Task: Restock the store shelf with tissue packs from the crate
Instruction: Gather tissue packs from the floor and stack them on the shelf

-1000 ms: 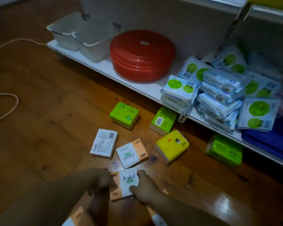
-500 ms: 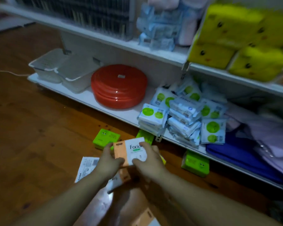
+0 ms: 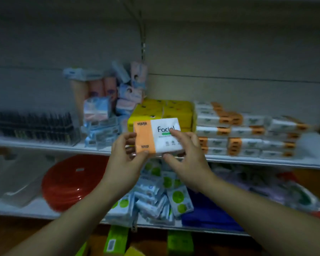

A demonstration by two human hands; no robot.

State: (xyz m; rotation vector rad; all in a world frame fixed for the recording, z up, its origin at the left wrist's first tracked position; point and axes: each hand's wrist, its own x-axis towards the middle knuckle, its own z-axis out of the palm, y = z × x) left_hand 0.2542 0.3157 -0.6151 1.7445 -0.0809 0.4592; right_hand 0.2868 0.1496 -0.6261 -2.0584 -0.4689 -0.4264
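Tissue pack: an orange-and-white pack printed "Facial", held in the air in front of the middle shelf, printed face towards the camera
Left hand: the left hand grips the pack's orange end, fingers curled at its left edge and thumb at its lower edge
Right hand: the right hand pinches the white end, forefinger on the printed face and thumb under the lower edge
Middle shelf: stacked orange-and-white packs to the right of the held pack, yellow packs behind it, blurred blue and pink packets to the left
Lower shelf: a red round basin on the left, a heap of green-dotted white packs below the hands
Floor: green packs at the foot of the shelving
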